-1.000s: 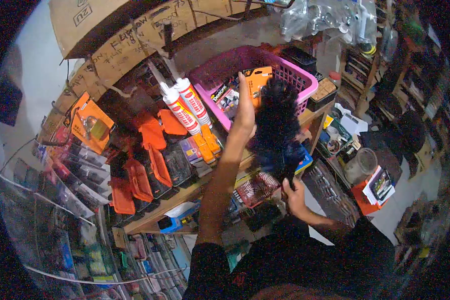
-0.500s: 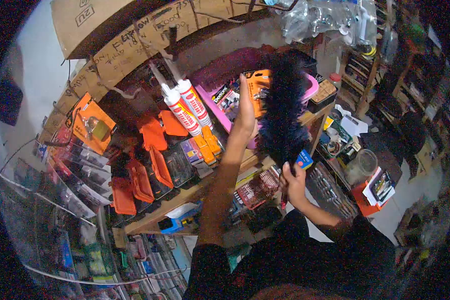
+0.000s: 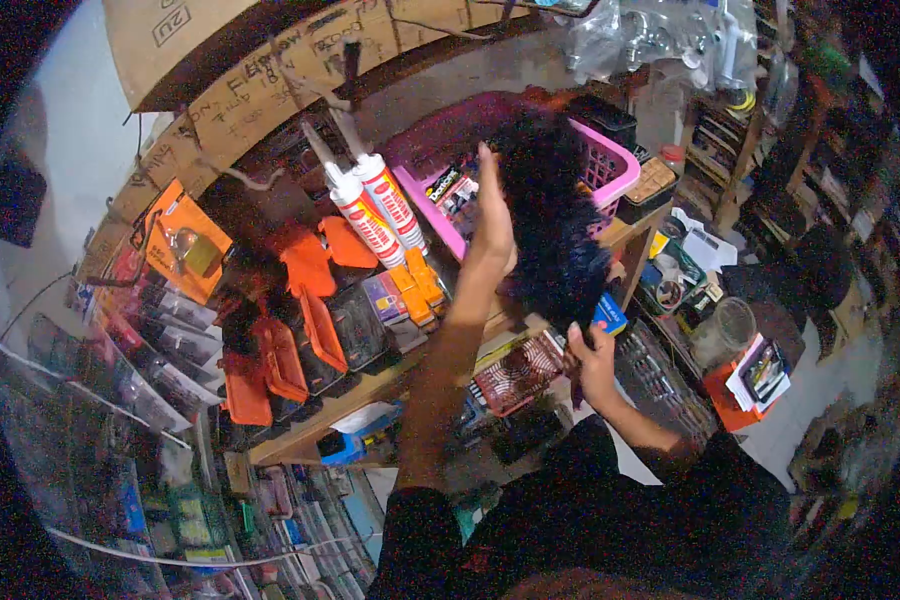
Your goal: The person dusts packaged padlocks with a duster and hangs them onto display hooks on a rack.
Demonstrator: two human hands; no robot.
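Observation:
A dark, fluffy duster [image 3: 550, 210] is upright in front of a pink basket [image 3: 610, 165] on the shelf. My right hand [image 3: 594, 365] is closed around its handle, just below a blue label [image 3: 608, 313]. My left hand [image 3: 495, 225] is raised at the left of the duster, fingers stretched straight up and seen edge-on. No object shows in it; whether it touches the duster or the basket I cannot tell. Packets [image 3: 454, 192] lie inside the basket, partly hidden by the hand and duster. Two white silicone sealant tubes [image 3: 365, 215] stand left of the basket.
Orange-lidded cases [image 3: 282, 358] and orange boxes [image 3: 415, 292] line the wooden shelf. An orange packaged padlock [image 3: 188, 245] hangs at the left. Cartons [image 3: 240, 105] run along the top. A red patterned tray [image 3: 520, 375] lies under the shelf edge; plastic bags [image 3: 650, 40] hang above right.
The duster's fluffy head has swung left and blurred, covering the orange packet and uncovering the basket's right side. My left hand stays nearly in place; my right hand keeps its hold.

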